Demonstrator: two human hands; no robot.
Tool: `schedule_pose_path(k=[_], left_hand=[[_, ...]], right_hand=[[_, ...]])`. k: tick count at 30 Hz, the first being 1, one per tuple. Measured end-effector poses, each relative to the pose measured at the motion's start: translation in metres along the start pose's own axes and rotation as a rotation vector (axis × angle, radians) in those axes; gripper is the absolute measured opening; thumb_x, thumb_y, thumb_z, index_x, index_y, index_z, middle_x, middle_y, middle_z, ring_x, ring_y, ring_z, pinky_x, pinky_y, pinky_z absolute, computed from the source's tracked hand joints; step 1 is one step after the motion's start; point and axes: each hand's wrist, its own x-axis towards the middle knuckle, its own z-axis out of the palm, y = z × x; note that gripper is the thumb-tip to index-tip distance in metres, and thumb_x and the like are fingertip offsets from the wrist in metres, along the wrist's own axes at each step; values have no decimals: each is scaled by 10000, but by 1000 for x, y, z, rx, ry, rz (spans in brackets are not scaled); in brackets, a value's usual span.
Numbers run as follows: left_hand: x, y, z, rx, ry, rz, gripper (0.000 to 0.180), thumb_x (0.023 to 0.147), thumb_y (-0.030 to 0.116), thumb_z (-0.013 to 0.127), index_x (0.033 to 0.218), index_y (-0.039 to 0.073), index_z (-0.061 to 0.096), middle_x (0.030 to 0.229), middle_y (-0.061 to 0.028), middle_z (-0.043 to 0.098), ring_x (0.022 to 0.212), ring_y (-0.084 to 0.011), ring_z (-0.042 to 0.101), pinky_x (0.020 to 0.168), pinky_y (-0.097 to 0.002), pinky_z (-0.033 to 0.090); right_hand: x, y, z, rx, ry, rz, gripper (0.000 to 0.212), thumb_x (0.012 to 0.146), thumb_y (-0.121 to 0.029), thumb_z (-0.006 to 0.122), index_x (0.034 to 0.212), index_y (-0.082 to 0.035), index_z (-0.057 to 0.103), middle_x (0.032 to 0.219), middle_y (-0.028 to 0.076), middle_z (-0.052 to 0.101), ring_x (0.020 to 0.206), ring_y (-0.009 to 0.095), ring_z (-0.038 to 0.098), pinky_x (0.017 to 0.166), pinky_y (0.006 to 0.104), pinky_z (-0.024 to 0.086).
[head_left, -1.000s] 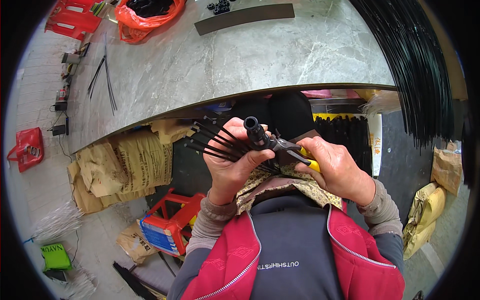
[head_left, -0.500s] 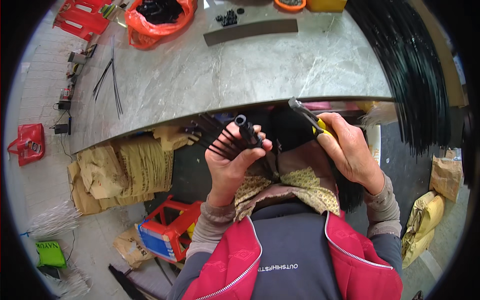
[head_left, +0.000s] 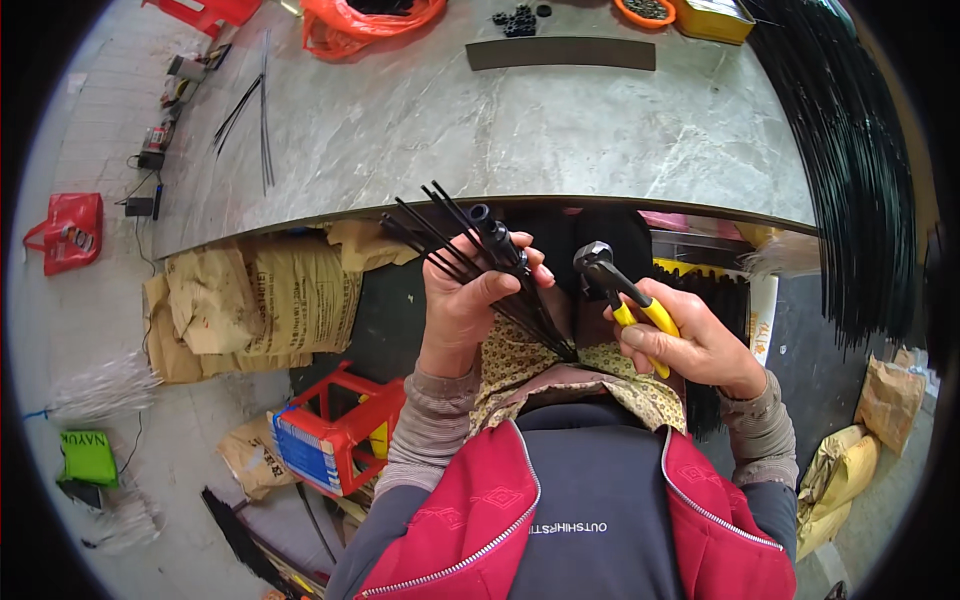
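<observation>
My left hand (head_left: 455, 315) is wrapped round a bundle of thin black rods (head_left: 430, 238) together with a short black tube (head_left: 495, 238). The rods fan out past the hand at the upper left and run down to a gathered end over my lap. In my right hand (head_left: 705, 345) is a pair of end-cutting pincers (head_left: 602, 270) with yellow handles, the handles spread somewhat apart. Their dark metal head points up and left, a short way to the right of the tube and apart from it. Both hands are over my lap, just below the table edge.
A grey marble-look table (head_left: 420, 130) spans the far side, carrying a dark flat strip (head_left: 560, 53), small black parts (head_left: 520, 20) and an orange bowl (head_left: 645, 10). Long black strands (head_left: 860, 200) hang at the right. Paper sacks (head_left: 265, 305) and a red stool (head_left: 345, 425) stand left.
The pincers have come lower, nearer my lap, and their handles now show spread apart. The rods in my left hand have turned so their ends fan upward. The whole view has shifted slightly.
</observation>
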Motion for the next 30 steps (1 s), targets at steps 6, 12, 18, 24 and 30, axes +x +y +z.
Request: schedule_pose_path(k=[6, 12, 18, 24, 30], left_hand=[[-4, 3, 0, -56, -17, -44, 387, 753, 4, 785, 1109, -68, 652, 941, -187, 719, 824, -307, 725, 794, -419, 591], [-6, 5, 2, -18, -20, -15, 387, 742, -8, 781, 1103, -69, 657, 936, -186, 718, 815, -293, 719, 786, -409, 591], [-5, 4, 3, -15, -22, -19, 388, 734, -11, 788, 1095, -73, 661, 937, -188, 717, 821, -281, 714, 784, -404, 593], [-4, 2, 1, 20, -19, -9, 400, 721, -26, 802, 1095, -63, 666, 973, -166, 720, 876, -258, 722, 814, -392, 598], [-5, 4, 13, 17, 23, -12, 394, 721, -41, 804, 1088, -50, 662, 972, -138, 720, 892, -235, 722, 821, -370, 598]], right_hand=[[-1, 5, 8, -4, -72, -26, 205, 996, -134, 581, 1141, 9, 559, 822, 42, 631, 672, 80, 609, 609, 235, 492], [-1, 1, 13, -55, -124, 13, 217, 999, -129, 571, 1153, 23, 552, 829, 65, 650, 701, 112, 659, 644, 246, 520], [1, 5, 14, -6, -160, -23, 238, 1012, -134, 545, 1164, 49, 532, 844, 93, 659, 717, 135, 670, 653, 251, 527], [5, 2, 13, 27, -203, -28, 268, 1020, -158, 540, 1176, 58, 521, 911, 131, 680, 807, 171, 700, 665, 261, 530], [3, 2, 12, -33, -215, -21, 282, 1016, -151, 548, 1198, 62, 520, 932, 138, 686, 849, 184, 702, 694, 290, 534]])
